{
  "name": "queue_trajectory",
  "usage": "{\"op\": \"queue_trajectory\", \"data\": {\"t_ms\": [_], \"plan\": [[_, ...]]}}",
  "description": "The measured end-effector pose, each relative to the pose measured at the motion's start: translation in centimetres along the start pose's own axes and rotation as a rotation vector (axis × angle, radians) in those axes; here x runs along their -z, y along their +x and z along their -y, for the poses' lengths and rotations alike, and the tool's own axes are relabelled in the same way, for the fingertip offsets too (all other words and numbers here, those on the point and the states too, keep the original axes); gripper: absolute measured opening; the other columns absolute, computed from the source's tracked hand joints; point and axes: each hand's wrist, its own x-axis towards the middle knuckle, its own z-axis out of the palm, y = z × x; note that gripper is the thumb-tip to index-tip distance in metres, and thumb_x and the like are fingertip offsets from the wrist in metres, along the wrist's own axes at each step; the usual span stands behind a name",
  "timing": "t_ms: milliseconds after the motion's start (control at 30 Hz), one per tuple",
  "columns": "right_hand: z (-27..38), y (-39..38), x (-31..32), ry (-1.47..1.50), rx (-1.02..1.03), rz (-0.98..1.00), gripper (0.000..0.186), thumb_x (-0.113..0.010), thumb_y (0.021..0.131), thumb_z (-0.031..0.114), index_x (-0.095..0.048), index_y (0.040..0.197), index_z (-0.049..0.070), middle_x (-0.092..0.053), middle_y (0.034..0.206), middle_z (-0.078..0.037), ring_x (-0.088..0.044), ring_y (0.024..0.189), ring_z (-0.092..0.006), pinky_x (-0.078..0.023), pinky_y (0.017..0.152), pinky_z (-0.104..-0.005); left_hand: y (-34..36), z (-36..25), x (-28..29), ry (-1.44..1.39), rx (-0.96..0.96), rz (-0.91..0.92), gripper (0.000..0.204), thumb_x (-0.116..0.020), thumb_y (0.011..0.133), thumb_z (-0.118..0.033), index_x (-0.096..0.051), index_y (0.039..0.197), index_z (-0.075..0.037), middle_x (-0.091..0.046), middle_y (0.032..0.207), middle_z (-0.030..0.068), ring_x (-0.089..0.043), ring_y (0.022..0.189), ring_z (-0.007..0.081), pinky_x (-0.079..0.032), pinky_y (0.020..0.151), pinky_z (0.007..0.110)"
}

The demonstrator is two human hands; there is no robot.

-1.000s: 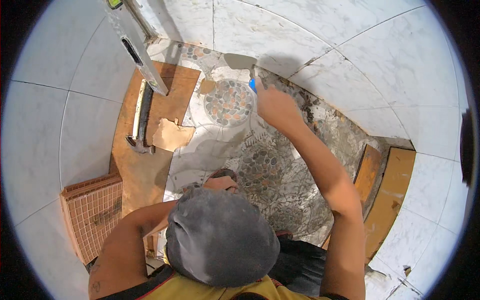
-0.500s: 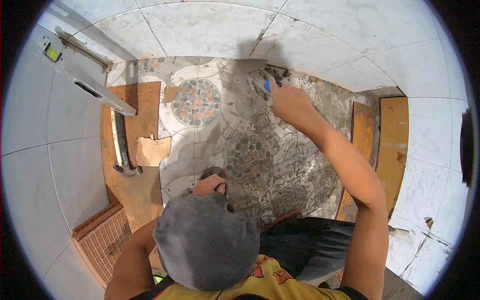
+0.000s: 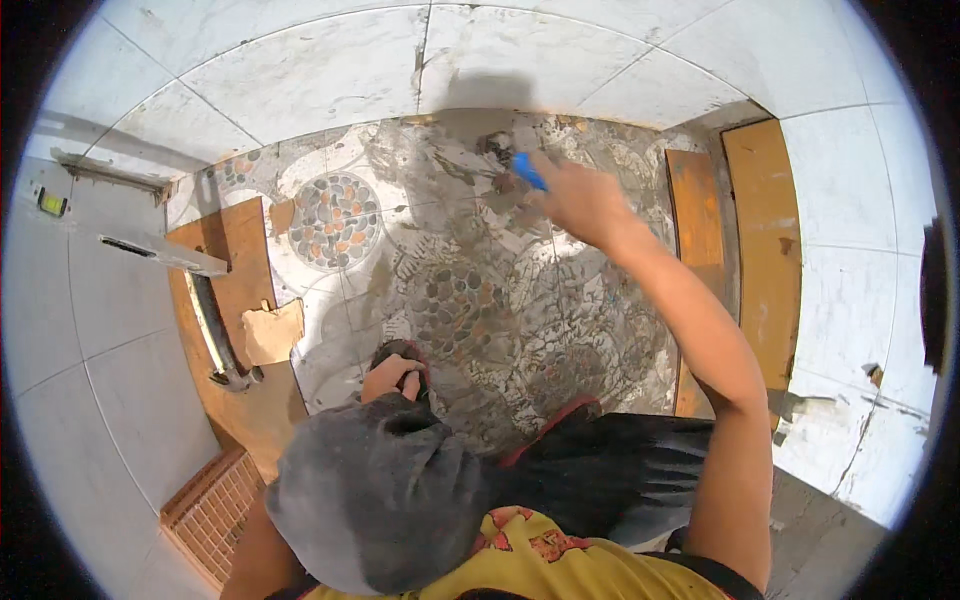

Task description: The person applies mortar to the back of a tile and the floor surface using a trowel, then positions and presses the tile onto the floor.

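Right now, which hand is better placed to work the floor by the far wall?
Probably your right hand: it holds the blue handle near the far wall, while your left hand is farther back, at the shoe.

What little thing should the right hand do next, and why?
Maybe sweep the blue-handled tool gently over the dark patch near the far wall: the right hand holds it close by, and grey smears on the floor surround that patch.
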Motion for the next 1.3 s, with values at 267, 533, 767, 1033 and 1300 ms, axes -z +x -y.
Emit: {"op": "queue_trajectory", "data": {"t_ms": [267, 533, 767, 1033, 1300], "plan": [[-2.8, 0.3, -1.5, -0.025, 0.004, -0.025, 0.042, -0.056, 0.093, 0.02, -0.05, 0.132, 0.005, -0.069, 0.095, -0.022, -0.069, 0.085, -0.0399, -0.056, 0.073, -0.0506, -0.6, 3.4, -1.9, -0.002, 0.019, -0.025, 0.02, -0.064, 0.084, -0.006, -0.07, 0.103, -0.004, -0.065, 0.082, 0.0139, -0.062, 0.071, 0.0321, -0.05, 0.066, 0.039], [-5.8, 2.0, -3.7, -0.141, 0.033, -0.129, 0.043, -0.059, 0.089, 0.01, -0.052, 0.131, 0.007, -0.07, 0.091, -0.018, -0.072, 0.081, -0.0344, -0.058, 0.066, -0.0471, -1.3, 3.3, -1.7, -0.111, 0.134, -0.095, 0.011, -0.063, 0.089, -0.011, -0.072, 0.096, -0.008, -0.061, 0.082, 0.0108, -0.061, 0.073, 0.0291, -0.048, 0.067, 0.037], [-12.7, -0.9, -2.3, -0.155, -0.082, -0.082, 0.043, -0.058, 0.088, 0.01, -0.054, 0.13, 0.007, -0.071, 0.092, -0.02, -0.071, 0.084, -0.0367, -0.057, 0.07, -0.0476, -0.3, -0.3, -1.3, -0.18, 0.129, -0.152, 0.012, -0.059, 0.091, -0.005, -0.067, 0.099, 0.001, -0.055, 0.067, 0.0078, -0.052, 0.057, 0.0206, -0.043, 0.056, 0.032], [-13.0, -2.0, -5.2, 0.247, -0.099, -0.057, 0.042, -0.063, 0.092, 0.034, -0.057, 0.127, 0.012, -0.068, 0.098, -0.024, -0.065, 0.089, -0.0444, -0.05, 0.08, -0.0516, -0.3, -1.0, -0.9, -0.075, 0.152, -0.132, 0.011, -0.064, 0.091, -0.012, -0.072, 0.097, -0.006, -0.058, 0.078, 0.0074, -0.058, 0.067, 0.0246, -0.047, 0.064, 0.036], [-15.2, 5.1, -10.9, 0.272, -0.056, -0.086, 0.046, -0.064, 0.09, 0.04, -0.057, 0.128, 0.014, -0.068, 0.109, -0.02, -0.065, 0.1, -0.0416, -0.051, 0.085, -0.0504, 0.0, -4.2, 0.1, -0.009, 0.036, -0.258, 0.013, -0.06, 0.089, -0.009, -0.071, 0.096, -0.005, -0.06, 0.077, 0.0093, -0.058, 0.064, 0.0216, -0.044, 0.057, 0.035]]}}
